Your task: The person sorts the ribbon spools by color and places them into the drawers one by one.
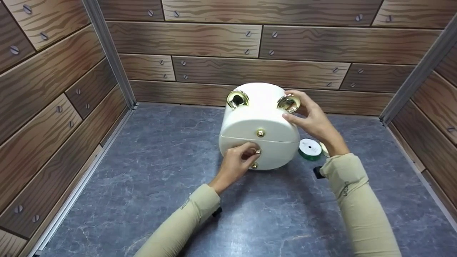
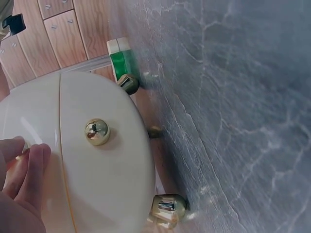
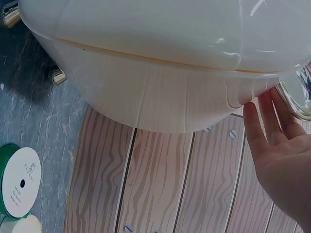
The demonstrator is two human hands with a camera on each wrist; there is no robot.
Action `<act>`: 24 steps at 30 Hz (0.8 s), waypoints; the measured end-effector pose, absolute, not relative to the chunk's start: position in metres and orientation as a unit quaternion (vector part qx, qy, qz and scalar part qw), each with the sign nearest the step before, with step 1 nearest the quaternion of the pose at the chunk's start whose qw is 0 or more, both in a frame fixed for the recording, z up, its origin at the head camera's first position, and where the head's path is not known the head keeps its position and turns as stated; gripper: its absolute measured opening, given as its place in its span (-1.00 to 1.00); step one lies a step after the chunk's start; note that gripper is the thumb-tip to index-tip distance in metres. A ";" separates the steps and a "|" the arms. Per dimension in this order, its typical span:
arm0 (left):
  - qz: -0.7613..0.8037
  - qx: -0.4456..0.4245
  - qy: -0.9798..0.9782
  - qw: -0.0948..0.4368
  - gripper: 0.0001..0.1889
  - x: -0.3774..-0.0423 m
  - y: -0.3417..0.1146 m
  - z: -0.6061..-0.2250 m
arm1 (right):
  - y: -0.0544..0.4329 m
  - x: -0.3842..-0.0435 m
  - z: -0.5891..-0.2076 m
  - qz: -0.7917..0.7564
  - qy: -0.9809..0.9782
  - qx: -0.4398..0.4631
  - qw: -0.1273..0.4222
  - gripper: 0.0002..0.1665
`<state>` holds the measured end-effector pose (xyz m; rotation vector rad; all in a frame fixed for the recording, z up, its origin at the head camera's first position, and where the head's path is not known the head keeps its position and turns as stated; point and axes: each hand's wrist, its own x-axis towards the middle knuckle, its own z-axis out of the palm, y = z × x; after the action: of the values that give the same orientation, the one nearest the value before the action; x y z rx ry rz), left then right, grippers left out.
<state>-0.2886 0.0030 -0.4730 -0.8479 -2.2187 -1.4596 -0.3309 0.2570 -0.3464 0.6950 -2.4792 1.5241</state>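
A rounded white box [image 1: 263, 111] with a seam across its front stands on the table. My left hand [image 1: 236, 160] is at that front, thumb and fingers pinching a small gold knob, mostly hidden by the fingertips. Another gold knob [image 2: 97, 132] shows fully in the left wrist view. Two gold rings sit on top, a left ring [image 1: 237, 99] and a right ring [image 1: 289, 103]. My right hand [image 1: 314, 119] rests against the box beside the right ring, thumb and fingers spread around it. Its fingers [image 3: 267, 116] look fairly straight in the right wrist view.
A ribbon spool [image 1: 310, 148] with green edge and white label lies right of the box, with a pale roll [image 3: 24, 224] beside it. Gold feet [image 2: 167, 208] hold the box off the dark marbled table [image 1: 160, 150]. Wood-patterned walls [image 1: 214, 39] enclose the back and sides.
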 end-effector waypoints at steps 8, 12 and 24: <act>-0.508 -0.311 -0.781 0.188 -0.87 -0.287 0.002 -0.473 | 0.257 -0.331 -0.346 0.502 -0.830 0.228 0.081 -0.24; -0.502 -0.308 -0.786 0.189 -0.87 -0.285 0.002 -0.473 | 0.257 -0.330 -0.346 0.498 -0.833 0.227 0.079 -0.23; -0.498 -0.313 -0.787 0.188 -0.88 -0.282 0.001 -0.474 | 0.258 -0.332 -0.347 0.495 -0.833 0.235 0.081 -0.25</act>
<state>-0.2815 0.0006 -0.4735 -0.8815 -2.2133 -1.4007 -0.3321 0.2576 -0.3470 0.7012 -2.4886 1.4794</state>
